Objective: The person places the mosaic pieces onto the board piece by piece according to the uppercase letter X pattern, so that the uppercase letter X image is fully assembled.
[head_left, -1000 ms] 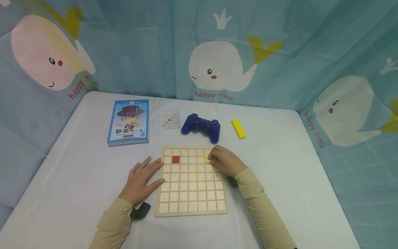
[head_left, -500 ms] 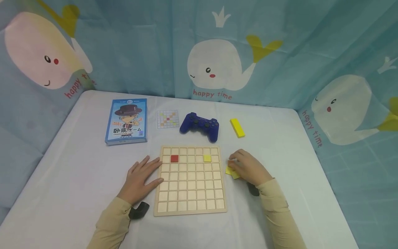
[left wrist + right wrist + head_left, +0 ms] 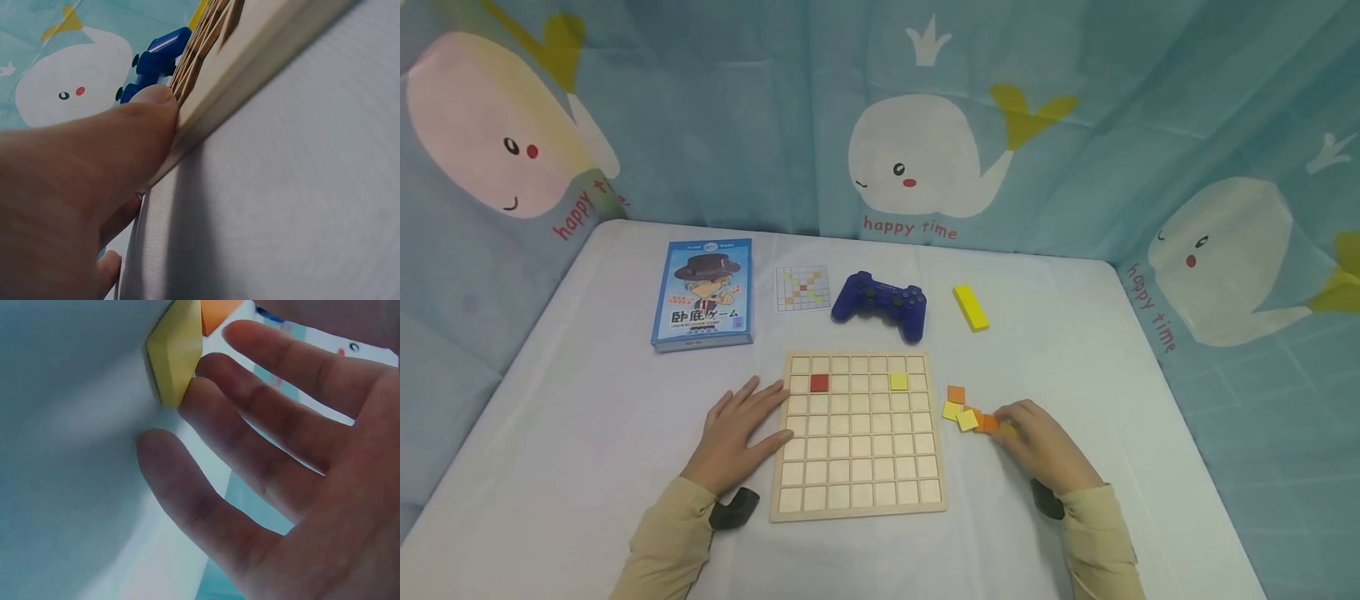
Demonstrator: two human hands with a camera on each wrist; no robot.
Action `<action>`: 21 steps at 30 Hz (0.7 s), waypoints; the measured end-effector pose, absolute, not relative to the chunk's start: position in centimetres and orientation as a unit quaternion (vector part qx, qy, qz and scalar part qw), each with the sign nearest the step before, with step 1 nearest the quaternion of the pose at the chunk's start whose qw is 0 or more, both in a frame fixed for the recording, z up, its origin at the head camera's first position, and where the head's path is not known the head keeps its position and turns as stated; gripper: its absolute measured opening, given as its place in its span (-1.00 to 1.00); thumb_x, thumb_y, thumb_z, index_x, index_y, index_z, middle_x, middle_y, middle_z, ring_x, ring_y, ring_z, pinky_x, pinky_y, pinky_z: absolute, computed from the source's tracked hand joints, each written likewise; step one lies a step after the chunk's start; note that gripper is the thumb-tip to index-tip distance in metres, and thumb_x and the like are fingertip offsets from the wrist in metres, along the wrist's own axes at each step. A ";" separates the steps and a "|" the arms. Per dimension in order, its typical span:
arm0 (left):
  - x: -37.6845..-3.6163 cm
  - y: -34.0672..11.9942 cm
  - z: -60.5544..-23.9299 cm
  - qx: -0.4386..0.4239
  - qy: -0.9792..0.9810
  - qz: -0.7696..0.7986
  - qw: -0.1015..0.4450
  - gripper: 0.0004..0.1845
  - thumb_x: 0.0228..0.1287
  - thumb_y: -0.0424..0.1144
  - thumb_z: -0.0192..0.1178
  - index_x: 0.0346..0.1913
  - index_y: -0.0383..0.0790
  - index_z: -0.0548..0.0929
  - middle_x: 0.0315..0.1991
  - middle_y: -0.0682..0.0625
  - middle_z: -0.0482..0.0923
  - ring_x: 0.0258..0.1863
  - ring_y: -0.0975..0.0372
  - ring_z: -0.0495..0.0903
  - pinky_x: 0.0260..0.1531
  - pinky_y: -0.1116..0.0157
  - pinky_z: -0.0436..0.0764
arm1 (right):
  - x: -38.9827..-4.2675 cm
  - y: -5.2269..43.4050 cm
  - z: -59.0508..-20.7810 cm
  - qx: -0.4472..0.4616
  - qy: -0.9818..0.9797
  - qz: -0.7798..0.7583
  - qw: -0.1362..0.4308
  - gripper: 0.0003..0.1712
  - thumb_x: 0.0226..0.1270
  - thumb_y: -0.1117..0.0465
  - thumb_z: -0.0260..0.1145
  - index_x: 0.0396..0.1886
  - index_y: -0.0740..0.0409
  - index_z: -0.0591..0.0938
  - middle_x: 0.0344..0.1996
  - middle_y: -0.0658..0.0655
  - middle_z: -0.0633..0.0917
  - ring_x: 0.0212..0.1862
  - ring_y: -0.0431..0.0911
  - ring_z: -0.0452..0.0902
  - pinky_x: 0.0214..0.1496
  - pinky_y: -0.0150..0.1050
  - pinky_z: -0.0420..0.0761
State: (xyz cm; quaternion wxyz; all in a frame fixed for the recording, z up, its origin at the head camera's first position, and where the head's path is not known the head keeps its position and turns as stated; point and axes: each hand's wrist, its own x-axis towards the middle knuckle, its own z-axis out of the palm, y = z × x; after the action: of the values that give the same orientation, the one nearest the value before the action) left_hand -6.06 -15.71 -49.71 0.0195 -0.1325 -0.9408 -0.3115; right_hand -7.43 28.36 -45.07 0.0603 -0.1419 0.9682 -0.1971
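A wooden grid board [image 3: 857, 515] lies flat, with a red tile [image 3: 819, 382] and a yellow tile [image 3: 898, 381] in two squares of its second row. My left hand [image 3: 733, 437] rests along the board's left edge, fingers spread; in the left wrist view its thumb [image 3: 150, 119] touches the rim. Right of the board is a small heap of loose orange tiles [image 3: 956, 394] and yellow tiles [image 3: 967, 420]. My right hand [image 3: 1045, 446] is at the heap's right end, fingers loosely bent. In the right wrist view, fingertips touch a yellow tile [image 3: 178, 353]; the thumb's tip is out of frame.
Behind the board, from left to right, are a blue game box [image 3: 702, 296], a card with a coloured grid pattern [image 3: 802, 288], a blue game controller [image 3: 880, 304] and a yellow block [image 3: 971, 307]. A whale-print curtain [image 3: 737, 125] hangs behind the white table [image 3: 587, 400].
My right hand has let go of the yellow tile on the board, then moved right to the loose tiles and along to their far end. The left hand stays in place.
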 end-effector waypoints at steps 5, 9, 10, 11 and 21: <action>-6.0 -15.7 -49.7 -0.131 -0.941 -0.312 0.019 -0.37 0.21 0.04 0.27 0.32 -0.05 0.44 0.38 -0.01 0.34 0.45 -0.07 0.08 0.40 -0.14 -0.06 | -6.8 29.1 -44.9 -0.145 0.968 -0.197 0.060 -0.61 0.11 0.28 0.45 -0.03 0.17 0.60 -0.10 0.06 0.61 -0.03 -0.05 0.55 0.03 -0.06 0.61; -6.0 -15.7 -49.7 -0.130 -0.942 -0.308 0.017 -0.36 0.21 0.06 0.26 0.33 -0.05 0.44 0.38 -0.01 0.34 0.45 -0.06 0.08 0.40 -0.14 -0.05 | -6.6 29.5 -44.9 -0.139 0.969 -0.193 0.063 -0.58 0.10 0.35 0.44 0.00 0.20 0.59 -0.10 0.09 0.60 -0.01 -0.02 0.55 0.04 -0.05 0.61; -6.0 -15.7 -49.7 -0.129 -0.943 -0.308 0.016 -0.36 0.21 0.06 0.26 0.33 -0.05 0.44 0.38 -0.01 0.34 0.45 -0.06 0.08 0.40 -0.13 -0.05 | -6.5 29.5 -44.9 -0.137 0.970 -0.191 0.064 -0.58 0.10 0.36 0.44 0.00 0.20 0.59 -0.10 0.09 0.60 -0.01 -0.01 0.55 0.05 -0.04 0.61; -6.0 -15.7 -49.6 -0.129 -0.943 -0.307 0.015 -0.36 0.21 0.06 0.26 0.33 -0.05 0.43 0.38 -0.01 0.34 0.46 -0.06 0.07 0.40 -0.13 -0.05 | -6.5 29.5 -44.9 -0.134 0.971 -0.188 0.065 -0.58 0.10 0.36 0.43 0.00 0.20 0.59 -0.10 0.09 0.60 -0.01 -0.01 0.55 0.05 -0.03 0.61; -6.0 -15.7 -49.7 -0.128 -0.944 -0.305 0.013 -0.35 0.20 0.07 0.26 0.33 -0.05 0.43 0.38 -0.01 0.34 0.46 -0.05 0.07 0.40 -0.13 -0.06 | -6.6 29.4 -44.5 -0.125 0.975 -0.176 0.058 -0.62 0.10 0.38 0.43 -0.05 0.22 0.61 -0.15 0.10 0.63 -0.06 -0.01 0.58 0.00 -0.03 0.63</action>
State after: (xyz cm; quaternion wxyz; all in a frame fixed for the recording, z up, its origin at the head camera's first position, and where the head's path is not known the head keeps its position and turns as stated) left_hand -6.04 -15.71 -49.68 0.0130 -0.1284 -0.9436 -0.3050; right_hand -6.62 29.40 -44.50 0.0584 -0.1247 0.9746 -0.1764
